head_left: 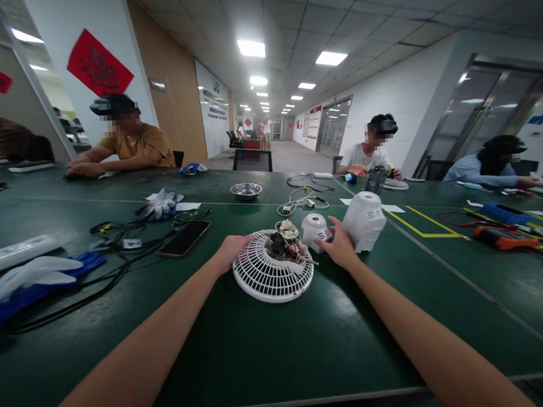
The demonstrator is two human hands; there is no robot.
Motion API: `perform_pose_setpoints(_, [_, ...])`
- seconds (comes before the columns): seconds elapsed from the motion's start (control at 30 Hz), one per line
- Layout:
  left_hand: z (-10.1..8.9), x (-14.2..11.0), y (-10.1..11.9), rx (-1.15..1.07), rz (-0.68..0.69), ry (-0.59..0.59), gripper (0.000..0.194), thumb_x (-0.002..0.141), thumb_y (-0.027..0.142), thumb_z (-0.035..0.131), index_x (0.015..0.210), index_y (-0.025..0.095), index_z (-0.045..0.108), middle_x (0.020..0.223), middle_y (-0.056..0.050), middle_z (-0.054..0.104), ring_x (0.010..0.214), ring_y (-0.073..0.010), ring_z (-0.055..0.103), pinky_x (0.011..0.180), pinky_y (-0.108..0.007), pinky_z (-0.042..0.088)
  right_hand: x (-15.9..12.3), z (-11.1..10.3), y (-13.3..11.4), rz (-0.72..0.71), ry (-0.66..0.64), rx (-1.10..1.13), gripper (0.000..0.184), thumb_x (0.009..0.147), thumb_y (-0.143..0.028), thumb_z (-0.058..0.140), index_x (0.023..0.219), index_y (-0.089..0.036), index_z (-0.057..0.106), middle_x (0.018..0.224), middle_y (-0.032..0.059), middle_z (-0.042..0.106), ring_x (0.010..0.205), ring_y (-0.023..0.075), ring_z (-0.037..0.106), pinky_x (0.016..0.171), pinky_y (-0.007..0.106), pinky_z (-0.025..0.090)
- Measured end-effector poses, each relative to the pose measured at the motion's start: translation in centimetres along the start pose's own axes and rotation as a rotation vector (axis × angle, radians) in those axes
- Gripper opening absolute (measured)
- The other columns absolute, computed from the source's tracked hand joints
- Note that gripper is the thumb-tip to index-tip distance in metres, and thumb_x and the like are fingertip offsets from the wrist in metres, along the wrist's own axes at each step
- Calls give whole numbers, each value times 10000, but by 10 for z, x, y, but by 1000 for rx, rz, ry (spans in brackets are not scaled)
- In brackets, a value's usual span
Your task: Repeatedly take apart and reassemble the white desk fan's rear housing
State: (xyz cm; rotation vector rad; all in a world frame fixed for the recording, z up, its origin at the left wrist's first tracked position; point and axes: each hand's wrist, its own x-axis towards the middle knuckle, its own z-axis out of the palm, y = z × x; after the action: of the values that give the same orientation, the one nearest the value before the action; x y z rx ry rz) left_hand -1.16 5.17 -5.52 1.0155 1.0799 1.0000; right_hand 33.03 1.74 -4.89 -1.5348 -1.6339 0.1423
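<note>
Grille [272, 287] of white plastic lies on the green worktop [273, 358] right in front of you, between your two hands. Being round, it has no long axis to speak of, and the open motor parts [281, 249] sit on top, towards its far side. The small vented cap [314, 228] is just to the right of those parts, rounded top up, so your right hand [340, 246] is clearly the nearer one to it. That hand is partly closed around the cap's right side, thumb at the near side and fingers on the far side, with the cap filling the gap between them. Your left hand [230, 253] has the grille's left rim, fingers bent together along the edge; you can't see where its thumb sits.

The larger white housing [364, 222] is just beyond and to the right of your right hand, its long axis roughly upright, vents at the top. The cap lies between the motor parts and that housing.

As for containers, you have a shallow metal bowl [246, 196] beyond the grille, well apart from both hands; no contents can be made out in it. A white cable [294, 205] lies to its right, and a phone [184, 238] is left of the grille.
</note>
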Motion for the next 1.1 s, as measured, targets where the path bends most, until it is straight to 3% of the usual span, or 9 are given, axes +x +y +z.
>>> perform_pose_setpoints(0.13, [0,-4,5,389,347,241,385,710,380,797,1010,145,739,1044,-118,763,944,-247,711,873,-370,536,1,5,0,64,-62,29,910,651,-442,805,1434,-236,390,990,45,671,816,245,657,895,491,510])
perform_pose_setpoints(0.2, [3,-10,10,534,524,276,369,724,372,771,1040,183,747,1123,-105,750,998,-250,691,916,-367,512,2,4,-3,117,-16,58,904,609,-443,826,1395,-248,425,896,6,663,749,232,646,875,482,517])
perform_pose_setpoints(0.27, [8,-17,15,582,626,207,326,815,393,676,1058,188,747,1100,-95,755,1000,-248,687,909,-366,513,2,3,-8,244,44,220,824,626,-466,801,1341,-250,452,824,-17,644,694,222,636,806,452,541])
perform_pose_setpoints(0.33, [14,-26,19,581,691,135,344,884,428,586,1068,185,745,1104,-95,753,1017,-249,685,939,-373,501,2,1,-17,400,48,543,654,718,-516,700,1268,-242,475,824,-3,647,687,223,649,715,410,556])
perform_pose_setpoints(0.47, [21,-40,25,741,719,-79,478,855,480,626,1246,213,687,1186,-101,722,1102,-289,647,1004,-411,454,-5,3,-44,519,-127,1068,425,834,-537,535,1119,-221,540,953,57,679,811,243,692,670,365,560])
perform_pose_setpoints(0.57, [23,-45,27,965,768,-154,625,794,559,677,1319,220,640,1247,-119,678,1137,-330,593,1021,-462,418,-15,6,-65,398,-110,1111,452,819,-515,588,1189,-276,491,1071,32,672,892,237,674,708,370,567])
perform_pose_setpoints(0.7, [24,-44,26,1136,810,-161,771,720,654,710,1342,210,604,1319,-139,602,1169,-360,534,1012,-493,393,-32,7,-84,139,-135,902,649,793,-461,674,1348,-329,364,1081,26,660,929,238,649,825,414,562])
perform_pose_setpoints(0.83, [24,-42,23,1166,827,-147,764,656,684,746,1261,231,635,1293,-123,585,1148,-352,531,996,-489,393,-43,3,-92,-34,-249,714,755,810,-458,703,1426,-320,289,1130,69,643,999,276,637,907,475,538])
perform_pose_setpoints(1.1, [23,-43,25,1088,801,-151,887,593,685,797,1300,198,576,1253,-143,598,1148,-367,533,978,-510,398,-45,0,-92,-181,-214,528,799,784,-405,766,1442,-308,324,1236,86,617,1069,287,625,1032,536,473])
